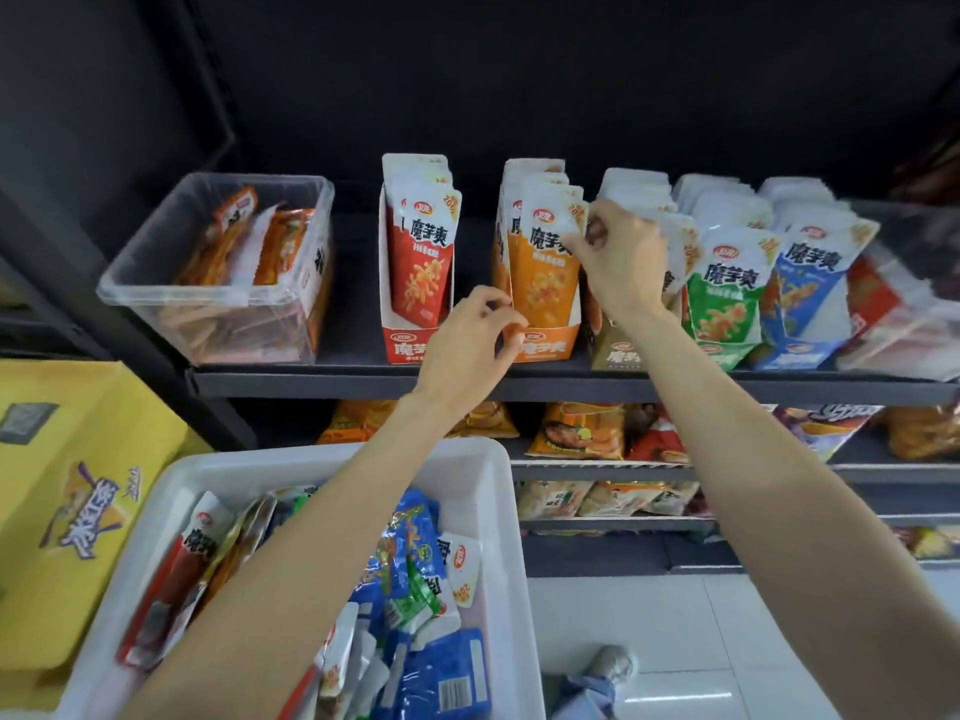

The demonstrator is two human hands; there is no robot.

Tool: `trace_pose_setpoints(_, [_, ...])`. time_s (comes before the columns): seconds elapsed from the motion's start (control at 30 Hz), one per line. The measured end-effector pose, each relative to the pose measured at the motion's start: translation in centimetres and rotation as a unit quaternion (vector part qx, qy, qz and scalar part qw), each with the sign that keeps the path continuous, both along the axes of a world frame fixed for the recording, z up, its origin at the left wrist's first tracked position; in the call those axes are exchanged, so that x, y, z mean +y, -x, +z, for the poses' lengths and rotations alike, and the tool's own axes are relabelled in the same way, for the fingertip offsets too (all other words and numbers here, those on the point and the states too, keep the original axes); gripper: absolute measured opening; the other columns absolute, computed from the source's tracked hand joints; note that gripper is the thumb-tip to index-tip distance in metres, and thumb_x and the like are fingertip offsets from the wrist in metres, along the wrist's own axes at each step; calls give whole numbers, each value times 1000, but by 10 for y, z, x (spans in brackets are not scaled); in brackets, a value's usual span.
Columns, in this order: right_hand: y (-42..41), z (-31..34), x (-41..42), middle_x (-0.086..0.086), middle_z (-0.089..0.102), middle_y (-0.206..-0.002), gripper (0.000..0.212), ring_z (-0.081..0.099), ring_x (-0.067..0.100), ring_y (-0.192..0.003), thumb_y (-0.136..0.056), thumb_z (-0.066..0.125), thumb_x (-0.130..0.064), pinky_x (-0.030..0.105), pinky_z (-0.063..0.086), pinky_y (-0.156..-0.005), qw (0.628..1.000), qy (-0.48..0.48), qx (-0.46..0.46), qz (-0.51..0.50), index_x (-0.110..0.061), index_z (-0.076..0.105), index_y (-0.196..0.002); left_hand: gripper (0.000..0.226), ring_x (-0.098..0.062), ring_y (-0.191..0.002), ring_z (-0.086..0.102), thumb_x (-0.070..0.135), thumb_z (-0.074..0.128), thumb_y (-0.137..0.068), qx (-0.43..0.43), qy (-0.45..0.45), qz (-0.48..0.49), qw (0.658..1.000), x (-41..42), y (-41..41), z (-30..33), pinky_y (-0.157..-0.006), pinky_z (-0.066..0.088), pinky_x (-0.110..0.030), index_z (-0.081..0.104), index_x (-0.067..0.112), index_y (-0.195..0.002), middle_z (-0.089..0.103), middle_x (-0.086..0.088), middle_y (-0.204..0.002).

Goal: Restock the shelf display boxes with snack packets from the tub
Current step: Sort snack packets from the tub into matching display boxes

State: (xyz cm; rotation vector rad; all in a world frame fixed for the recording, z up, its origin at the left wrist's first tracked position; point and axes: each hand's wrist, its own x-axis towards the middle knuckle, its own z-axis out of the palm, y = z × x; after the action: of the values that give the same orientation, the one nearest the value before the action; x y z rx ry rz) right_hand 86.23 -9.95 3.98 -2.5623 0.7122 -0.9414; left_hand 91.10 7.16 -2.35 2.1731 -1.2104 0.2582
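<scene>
Seating the orange packet (545,262) upright in the orange display box (543,341) on the shelf (519,384): right hand (621,259) pinching its top corner, left hand (467,343) curled steadying the box front; press down evenly, keep labels facing forward.

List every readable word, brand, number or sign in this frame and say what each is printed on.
"魔芋爽": red packet, orange packet, green packet, blue packet.
"魔芋": red box, cut off by the left hand.
"魔芋爽", faint: orange box.
"20" in a corner badge: the red packet and a packet in the tub.
Small round red logos, yellow carton lettering, lower-shelf bags: too blurred to read.
</scene>
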Motion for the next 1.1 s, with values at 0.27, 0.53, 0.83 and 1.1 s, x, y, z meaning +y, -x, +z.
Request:
trace_pose_setpoints(0.27, [5,-9,2,8,59,-110,34,56,10,-78,-87,65,-11,16,40,-65,999,-31,-35,15,-11,54,-119,18,-15,-99,60,21,62,-90,-6,10,23,1000,0,-3,-3,-80,52,-25,70,14,-105,58,-4,-120])
trace_pose_setpoints(0.53, [81,-31,88,-1,59,-106,22,58,3,-80,-91,59,-10,17,51,-67,980,-102,-148,88,-11,60,-113,21,-13,-100,60,21,60,-92,17,69,16,997,38,12,-1,-76,55,-24,67,14,-110,57,-2,-122])
trace_pose_setpoints(0.83, [111,-115,189,-3,62,-112,19,56,16,-103,-89,58,-19,32,46,-89,892,-148,269,332,-21,64,-108,37,-2,-78,58,43,48,-88,95,-48,57,993,205,65,-48,-75,51,-30,64,22,-114,65,13,-85])
trace_pose_setpoints(1.1, [85,-157,253,8,63,-100,37,58,25,-92,-90,58,-47,37,49,-80,818,-175,427,343,-11,61,-96,51,-15,-101,53,59,55,-75,55,-239,41,969,277,83,-95,-87,49,-34,63,27,-115,63,7,-104])
